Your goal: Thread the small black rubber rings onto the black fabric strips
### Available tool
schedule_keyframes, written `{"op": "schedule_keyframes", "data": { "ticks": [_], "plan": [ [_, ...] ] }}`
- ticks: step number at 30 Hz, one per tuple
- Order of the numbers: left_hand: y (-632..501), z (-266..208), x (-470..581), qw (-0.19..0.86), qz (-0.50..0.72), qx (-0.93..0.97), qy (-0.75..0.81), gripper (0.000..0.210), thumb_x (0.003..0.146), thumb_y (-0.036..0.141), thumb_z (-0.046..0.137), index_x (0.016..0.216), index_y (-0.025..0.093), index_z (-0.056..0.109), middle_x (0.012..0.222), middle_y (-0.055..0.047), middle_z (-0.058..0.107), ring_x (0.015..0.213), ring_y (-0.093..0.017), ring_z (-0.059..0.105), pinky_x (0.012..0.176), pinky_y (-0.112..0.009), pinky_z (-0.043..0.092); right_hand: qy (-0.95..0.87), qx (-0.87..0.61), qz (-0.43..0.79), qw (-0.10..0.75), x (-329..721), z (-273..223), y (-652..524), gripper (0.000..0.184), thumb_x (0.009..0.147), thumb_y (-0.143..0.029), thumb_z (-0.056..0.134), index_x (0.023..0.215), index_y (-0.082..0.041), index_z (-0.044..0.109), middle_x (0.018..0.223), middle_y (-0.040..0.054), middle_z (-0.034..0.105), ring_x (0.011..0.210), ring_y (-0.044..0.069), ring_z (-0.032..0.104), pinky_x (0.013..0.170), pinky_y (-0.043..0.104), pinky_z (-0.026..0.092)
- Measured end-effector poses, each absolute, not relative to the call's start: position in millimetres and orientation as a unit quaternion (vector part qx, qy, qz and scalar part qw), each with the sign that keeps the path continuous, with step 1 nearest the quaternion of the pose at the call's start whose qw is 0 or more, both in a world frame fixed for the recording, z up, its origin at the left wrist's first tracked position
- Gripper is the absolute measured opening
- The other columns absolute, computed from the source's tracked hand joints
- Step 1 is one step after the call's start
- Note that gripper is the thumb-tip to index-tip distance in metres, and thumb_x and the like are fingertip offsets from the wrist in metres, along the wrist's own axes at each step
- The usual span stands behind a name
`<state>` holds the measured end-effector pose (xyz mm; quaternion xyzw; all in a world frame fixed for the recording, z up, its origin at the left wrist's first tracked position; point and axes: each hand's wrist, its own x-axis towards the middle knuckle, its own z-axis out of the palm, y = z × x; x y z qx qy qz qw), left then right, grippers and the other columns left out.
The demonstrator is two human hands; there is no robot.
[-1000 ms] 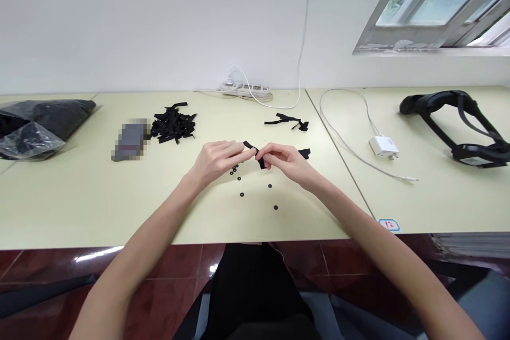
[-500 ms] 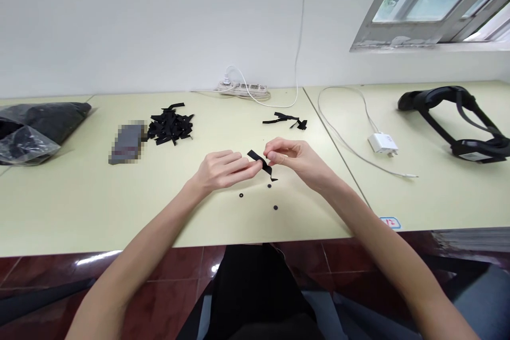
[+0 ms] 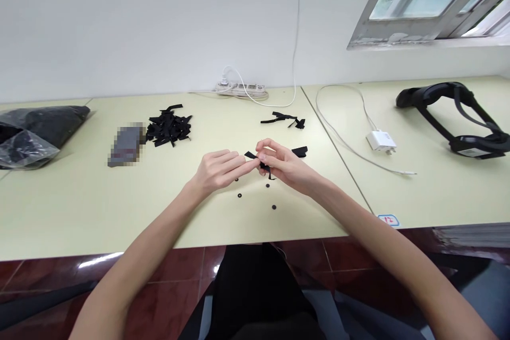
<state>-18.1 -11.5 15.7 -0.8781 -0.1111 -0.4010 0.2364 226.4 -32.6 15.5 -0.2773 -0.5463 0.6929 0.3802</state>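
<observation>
Both hands meet over the table at the middle of the head view. My left hand point(image 3: 221, 171) is closed, its fingertips pinching a short black fabric strip point(image 3: 251, 155). My right hand point(image 3: 281, 163) is closed at the same strip, thumb and fingertips against it and covering its middle. Whether a small part sits between those fingertips is hidden. Small dark round button-like discs lie just below the hands: a ring-like disc point(image 3: 239, 195), an upper right disc point(image 3: 268, 185), a lower right disc point(image 3: 274, 207) and a partly hidden disc point(image 3: 236, 179).
A heap of black strips point(image 3: 169, 127) lies left, by a pixelated grey object point(image 3: 126, 144) and a plastic bag point(image 3: 51, 130). Loose strips point(image 3: 283, 117) lie ahead; another strip point(image 3: 299, 152) is behind my right hand. A power strip point(image 3: 243, 90), white charger point(image 3: 381, 141) and headset point(image 3: 458, 117) stand farther off.
My right hand has moved slightly left and now overlaps the strip in my left hand. A strip behind my right hand and a disc below my left hand have come into view.
</observation>
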Motion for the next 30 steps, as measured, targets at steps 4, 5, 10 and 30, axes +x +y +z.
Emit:
{"op": "schedule_keyframes", "data": {
  "ticks": [4, 5, 10, 30],
  "plan": [
    [-10, 14, -20, 0.227, -0.407, -0.877, -0.119, 0.037, 0.109, 0.003, 0.062, 0.139, 0.022, 0.070, 0.074, 0.005, 0.067, 0.062, -0.011, 0.061, 0.060, -0.027, 0.042, -0.541, -0.286, 0.689, 0.390, 224, 17, -33, 0.033, 0.099, -0.054, 0.082, 0.109, -0.029, 0.063, 0.095, -0.0010, 0.059, 0.086, 0.019, 0.058, 0.086, 0.038, 0.050],
    [-10, 14, -20, 0.222, -0.406, -0.878, -0.120, 0.039, 0.108, 0.003, 0.064, 0.141, 0.023, 0.069, 0.074, 0.005, 0.068, 0.062, -0.011, 0.062, 0.059, -0.027, 0.042, -0.540, -0.288, 0.690, 0.387, 224, 17, -32, 0.033, 0.099, -0.054, 0.082, 0.108, -0.028, 0.064, 0.095, -0.0004, 0.060, 0.087, 0.019, 0.059, 0.088, 0.039, 0.051],
    [-9, 14, -21, 0.240, -0.399, -0.876, -0.125, 0.036, 0.111, 0.005, 0.060, 0.140, 0.024, 0.067, 0.074, 0.005, 0.068, 0.060, -0.010, 0.061, 0.058, -0.026, 0.042, -0.528, -0.289, 0.710, 0.364, 227, 15, -31, 0.035, 0.097, -0.056, 0.086, 0.103, -0.025, 0.070, 0.093, 0.0013, 0.063, 0.087, 0.019, 0.059, 0.091, 0.038, 0.053],
    [-11, 16, -16, 0.245, -0.394, -0.880, -0.099, 0.032, 0.109, 0.002, 0.060, 0.134, 0.020, 0.067, 0.078, 0.004, 0.072, 0.064, -0.009, 0.067, 0.060, -0.026, 0.043, -0.559, -0.377, 0.636, 0.376, 243, 27, -26, 0.037, 0.081, -0.052, 0.099, 0.100, -0.023, 0.085, 0.097, 0.0042, 0.078, 0.096, 0.022, 0.072, 0.098, 0.045, 0.060]
  ]
}}
